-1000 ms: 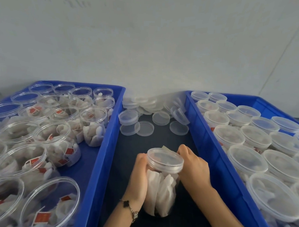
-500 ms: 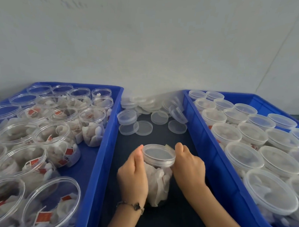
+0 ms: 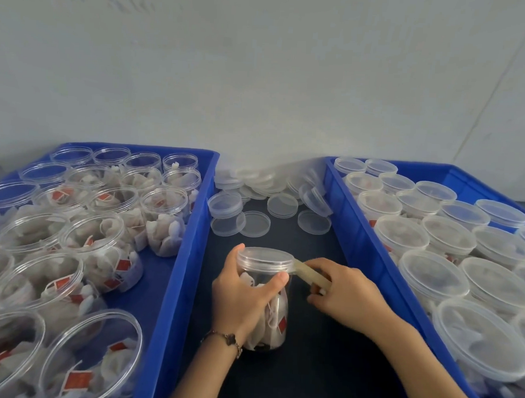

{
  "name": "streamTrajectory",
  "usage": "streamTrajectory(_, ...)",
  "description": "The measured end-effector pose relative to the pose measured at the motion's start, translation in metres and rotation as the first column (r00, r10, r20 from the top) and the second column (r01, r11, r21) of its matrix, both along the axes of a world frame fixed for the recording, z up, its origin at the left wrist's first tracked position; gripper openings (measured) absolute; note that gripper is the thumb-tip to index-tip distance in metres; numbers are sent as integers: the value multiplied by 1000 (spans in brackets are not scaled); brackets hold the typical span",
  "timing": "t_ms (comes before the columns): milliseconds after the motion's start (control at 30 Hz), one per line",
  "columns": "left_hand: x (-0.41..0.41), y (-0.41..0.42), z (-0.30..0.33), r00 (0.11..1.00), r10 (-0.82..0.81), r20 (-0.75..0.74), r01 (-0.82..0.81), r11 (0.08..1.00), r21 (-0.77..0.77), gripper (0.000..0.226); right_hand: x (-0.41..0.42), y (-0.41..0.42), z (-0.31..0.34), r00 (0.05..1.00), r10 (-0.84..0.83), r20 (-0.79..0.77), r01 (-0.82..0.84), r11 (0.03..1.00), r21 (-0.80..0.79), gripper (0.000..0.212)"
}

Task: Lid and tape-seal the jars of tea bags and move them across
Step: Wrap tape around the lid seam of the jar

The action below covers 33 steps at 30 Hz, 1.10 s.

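A clear plastic jar of tea bags (image 3: 275,316) stands on the dark table between two blue crates, with a translucent lid (image 3: 264,258) on top. My left hand (image 3: 245,297) grips the jar just under the lid, thumb across its front. My right hand (image 3: 341,289) pinches a strip of yellowish tape (image 3: 310,274) that runs from the lid's right edge out to my fingers.
The left blue crate (image 3: 189,256) holds several open jars of tea bags. The right blue crate (image 3: 362,230) holds several lidded jars. Loose lids (image 3: 254,224) lie piled on the table behind the jar, against the white wall.
My right hand has drawn away from the lid to the right, pulling a strip of tape taut. My left hand shifted round to the jar's front.
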<state>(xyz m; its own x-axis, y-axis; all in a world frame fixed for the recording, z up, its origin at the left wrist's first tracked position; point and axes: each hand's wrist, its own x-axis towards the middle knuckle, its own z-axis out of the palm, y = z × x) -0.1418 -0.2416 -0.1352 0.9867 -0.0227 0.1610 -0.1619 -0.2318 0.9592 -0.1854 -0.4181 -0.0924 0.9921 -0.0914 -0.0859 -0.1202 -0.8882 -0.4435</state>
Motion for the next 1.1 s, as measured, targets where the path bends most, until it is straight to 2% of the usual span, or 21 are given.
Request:
streamTrajectory(67,2,2,-1,1000,-24,4,24,1000,-13,89,-2,-5,0,1000,-9,-14,10,989,144,62)
streamTrajectory(133,1,3,-2,999,-35,18,35,999,-10,94,-5,-8,-2,998,-47,45,34,967,253,78)
streamTrajectory(200,0,5,-2,999,-46,19,46,999,0,92,-4,-11,-1,991,-89,97,64,970,235,79)
streamTrajectory(233,1,7,-3,999,-47,12,47,999,-4,88,-3,-11,2,988,-102,117,80,981,175,79)
streamTrajectory(300,3,11,-4,999,-38,4,38,999,-26,82,-1,-9,5,983,-116,140,117,993,1,70)
streamTrajectory(367,4,14,-3,999,-42,-13,42,998,-42,78,3,-8,4,977,-130,172,158,974,-163,49)
streamTrajectory(433,1,14,0,996,-82,-24,79,993,-87,75,9,-9,3,969,-155,194,199,951,-236,32)
streamTrajectory(567,-3,10,10,978,-202,-53,182,950,-254,86,20,-7,6,964,-155,217,199,960,-199,21)
streamTrajectory(667,-2,14,16,960,-276,-45,249,917,-312,86,21,-7,6,961,-137,241,182,968,-174,21)
streamTrajectory(800,-4,18,21,916,-397,-64,342,853,-395,92,22,5,8,960,-67,274,108,985,-138,10)
streamTrajectory(867,-3,19,25,882,-466,-63,409,827,-385,99,23,14,10,955,-26,296,65,990,-123,8)
streamTrajectory(967,1,19,32,850,-522,-63,485,825,-290,107,22,22,10,959,27,283,23,985,-171,10)
streamTrajectory(1100,1,17,31,822,-559,-106,524,816,-244,120,19,21,6,974,13,227,35,978,-204,14)
